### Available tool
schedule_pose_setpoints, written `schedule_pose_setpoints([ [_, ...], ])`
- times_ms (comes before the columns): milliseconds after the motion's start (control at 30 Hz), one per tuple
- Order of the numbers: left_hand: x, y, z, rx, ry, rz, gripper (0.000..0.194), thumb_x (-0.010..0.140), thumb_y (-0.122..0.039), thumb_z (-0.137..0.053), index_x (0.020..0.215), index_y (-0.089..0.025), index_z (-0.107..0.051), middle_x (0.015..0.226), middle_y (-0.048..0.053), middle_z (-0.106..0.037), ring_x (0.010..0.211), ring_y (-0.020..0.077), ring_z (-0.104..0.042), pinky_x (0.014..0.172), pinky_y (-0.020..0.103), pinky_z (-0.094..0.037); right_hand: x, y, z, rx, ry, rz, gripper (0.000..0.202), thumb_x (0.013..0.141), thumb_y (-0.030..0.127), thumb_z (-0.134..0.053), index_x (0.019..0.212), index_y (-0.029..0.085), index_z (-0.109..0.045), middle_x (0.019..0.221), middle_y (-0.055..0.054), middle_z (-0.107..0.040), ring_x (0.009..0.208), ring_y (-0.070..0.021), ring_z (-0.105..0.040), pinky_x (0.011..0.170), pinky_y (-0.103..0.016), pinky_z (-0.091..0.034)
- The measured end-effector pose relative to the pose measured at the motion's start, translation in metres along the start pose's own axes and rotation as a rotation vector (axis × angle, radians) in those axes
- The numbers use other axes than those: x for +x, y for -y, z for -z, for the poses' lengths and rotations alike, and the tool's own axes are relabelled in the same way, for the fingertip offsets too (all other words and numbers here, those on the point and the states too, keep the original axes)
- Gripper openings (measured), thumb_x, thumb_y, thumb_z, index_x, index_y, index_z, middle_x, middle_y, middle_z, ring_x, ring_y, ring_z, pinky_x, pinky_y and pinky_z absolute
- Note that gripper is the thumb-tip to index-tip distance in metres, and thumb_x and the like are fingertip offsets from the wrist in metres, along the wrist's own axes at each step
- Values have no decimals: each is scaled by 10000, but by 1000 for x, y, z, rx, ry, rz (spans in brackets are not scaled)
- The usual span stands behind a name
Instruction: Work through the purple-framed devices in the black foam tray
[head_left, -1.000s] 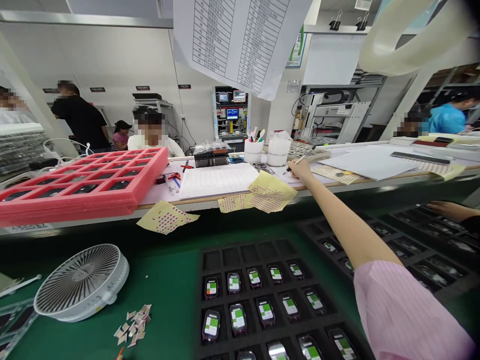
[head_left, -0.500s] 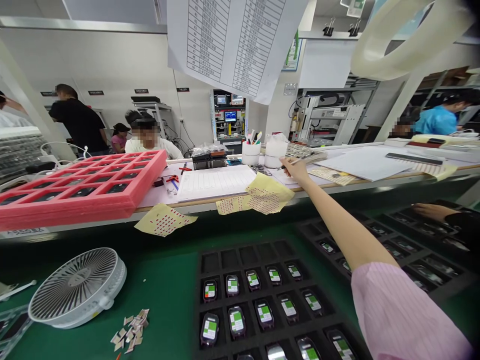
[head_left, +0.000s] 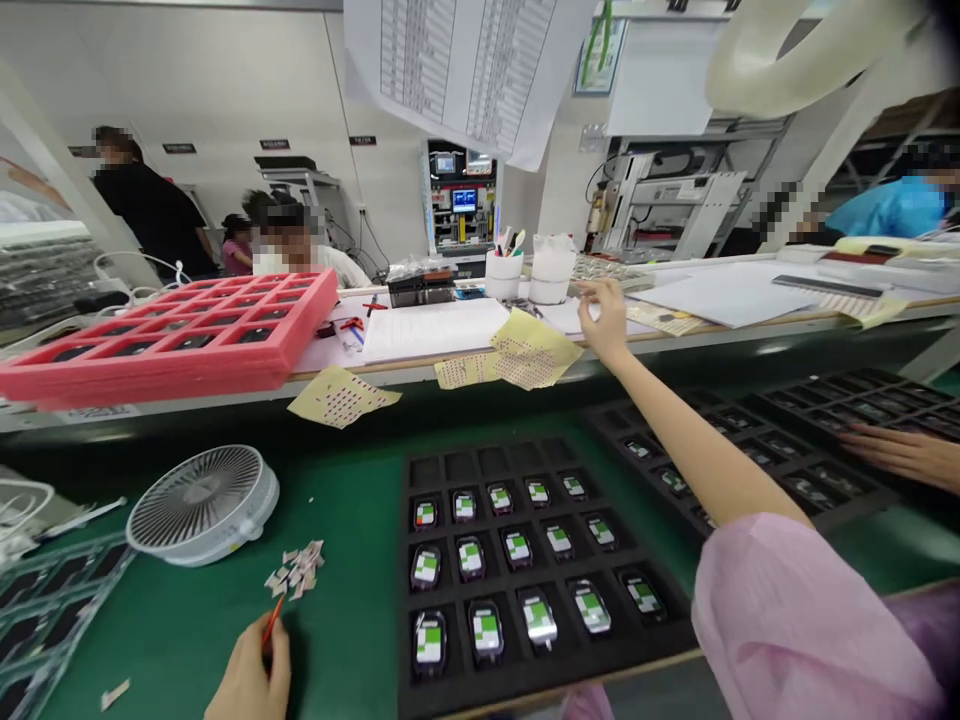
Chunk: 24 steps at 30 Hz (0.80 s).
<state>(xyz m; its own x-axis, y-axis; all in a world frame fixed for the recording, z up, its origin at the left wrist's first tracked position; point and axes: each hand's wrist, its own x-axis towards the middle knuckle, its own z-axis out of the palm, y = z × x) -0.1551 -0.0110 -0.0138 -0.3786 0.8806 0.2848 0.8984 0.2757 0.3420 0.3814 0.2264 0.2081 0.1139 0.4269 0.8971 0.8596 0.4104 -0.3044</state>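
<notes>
My right hand [head_left: 606,318] is raised at the front edge of the shelf, just right of a white container with a bag in it [head_left: 551,270]. Its thumb and fingers are apart, and I see nothing between them. Low on the left, my left hand [head_left: 255,672] is closed around a slim orange-red pointed tool [head_left: 274,618]; its exact kind is unclear. The tip points at a small pile of pale strips [head_left: 297,570] on the green mat. A black foam tray [head_left: 469,585] with several watches, their screens green and white, lies between my hands.
A round fan [head_left: 202,505] stands left of the strips. A pink foam tray [head_left: 277,365], papers [head_left: 439,328] and a white pen cup [head_left: 503,275] are on the shelf. At right, a co-worker's hand [head_left: 900,452] rests over more black trays [head_left: 810,480].
My left hand has come into view with the orange-red tool. My right hand has drawn its fingers apart; a thin item seen at its fingertips no longer shows. The camera has tilted downward.
</notes>
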Motion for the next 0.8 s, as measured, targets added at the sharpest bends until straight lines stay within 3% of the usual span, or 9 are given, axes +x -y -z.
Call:
schedule_pose_setpoints([
  [100, -3, -12, 15, 13, -72, -190, 309, 917, -368, -329, 953, -185, -575, 941, 55, -661, 680, 152, -635, 484, 203, -404, -60, 36, 48, 6, 57, 127, 294, 866, 212, -466, 1139, 182, -573, 1063, -125, -570, 1012, -252, -554, 885, -423, -470],
  [200, -5, -24, 26, -40, -147, -373, 304, 943, -352, -343, 998, -173, -583, 885, 53, -627, 697, 144, -620, 560, 206, -438, -144, 61, 101, -66, 292, 151, 283, 895, 243, -485, 1163, 232, -576, 1091, -102, -599, 1057, -252, -557, 942, -430, -431],
  [333, -6, -43, 36, -162, -196, -575, 243, 943, -278, -410, 1075, -180, -589, 951, 64, -600, 836, 153, -616, 737, 222, -465, -259, 71, 149, -90, 471, -127, 326, 929, 352, -444, 1211, 229, -553, 1136, -110, -591, 1078, -260, -560, 957, -443, -428],
  [433, -4, -62, 40, -213, -189, -708, 223, 934, -221, -440, 1088, -191, -598, 942, 57, -594, 848, 142, -600, 764, 223, -459, -317, 79, 163, -91, 437, -367, 369, 936, 413, -410, 1215, 217, -553, 1206, -115, -569, 1126, -268, -546, 958, -445, -429],
  [567, 1, -90, 46, -220, -211, -827, 198, 914, -193, -488, 1062, -188, -620, 888, 48, -586, 800, 129, -570, 679, 214, -441, -343, 97, 158, -95, 302, -519, 403, 943, 441, -367, 1166, 187, -587, 1194, -130, -594, 1126, -277, -548, 961, -454, -419],
  [667, 0, -113, 55, -251, -296, -947, 178, 891, -174, -529, 1037, -188, -630, 856, 48, -566, 770, 130, -538, 671, 238, -429, -341, 101, 149, -99, 210, -548, 412, 946, 440, -357, 1109, 161, -613, 1108, -141, -634, 1065, -276, -578, 939, -454, -432],
  [800, -11, -143, 60, -357, -371, -1181, 230, 881, -112, -517, 1071, -208, -604, 769, 17, -563, 714, 111, -522, 657, 245, -411, -326, 109, 137, -104, 223, -467, 392, 932, 454, -408, 1101, 169, -619, 1125, -145, -609, 1084, -283, -549, 958, -496, -412],
])
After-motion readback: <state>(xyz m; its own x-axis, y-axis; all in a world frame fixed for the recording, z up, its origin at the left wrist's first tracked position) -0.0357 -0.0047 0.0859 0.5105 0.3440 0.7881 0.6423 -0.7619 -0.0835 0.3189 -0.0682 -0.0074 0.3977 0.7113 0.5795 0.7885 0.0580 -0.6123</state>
